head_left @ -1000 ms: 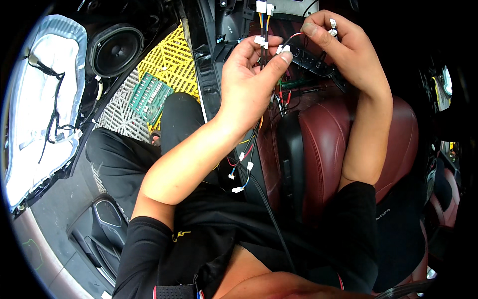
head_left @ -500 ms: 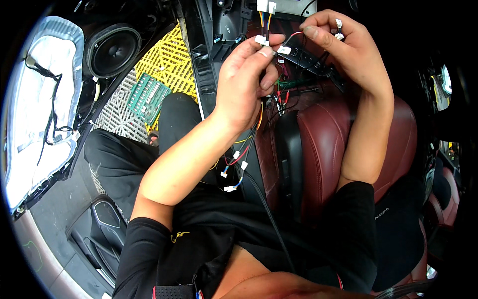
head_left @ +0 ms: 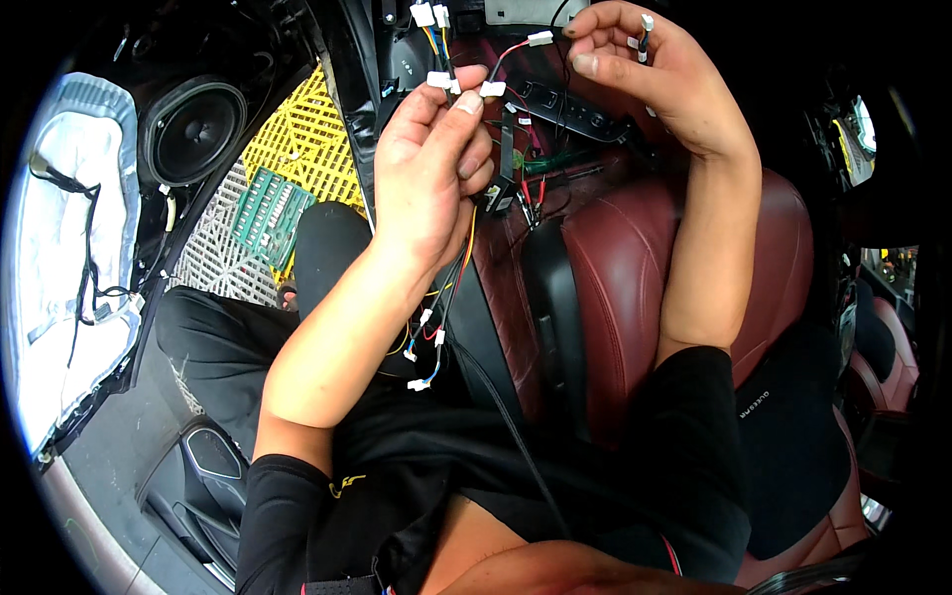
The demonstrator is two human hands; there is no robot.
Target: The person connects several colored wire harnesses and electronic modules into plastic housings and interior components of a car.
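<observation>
My left hand [head_left: 421,174] is closed around a bundle of thin wires [head_left: 458,273], thumb and forefinger pinching at a white label tag [head_left: 492,89]. Above it stand white plugs [head_left: 423,15] on yellow, blue and black wires. A red-and-black wire runs right from the pinch to a white connector [head_left: 540,39], apart from my right fingertips. My right hand [head_left: 684,94] is curled, thumb and forefinger slightly apart. Lodged among its fingers is a short black cable with white ends [head_left: 644,45]; its grip is partly hidden. More white plugs [head_left: 420,384] dangle below my left wrist.
A dark red seat [head_left: 635,288] stands to the right, a black switch panel [head_left: 565,109] beyond my hands. Red and black clips [head_left: 534,193] lie beside the seat. At left are a green bit set [head_left: 273,213] on yellow grating [head_left: 307,139] and a door speaker [head_left: 196,129].
My right thumb and forefinger have come off the red-and-black wire, whose white connector now shows free. The view has shifted, so both hands appear further left.
</observation>
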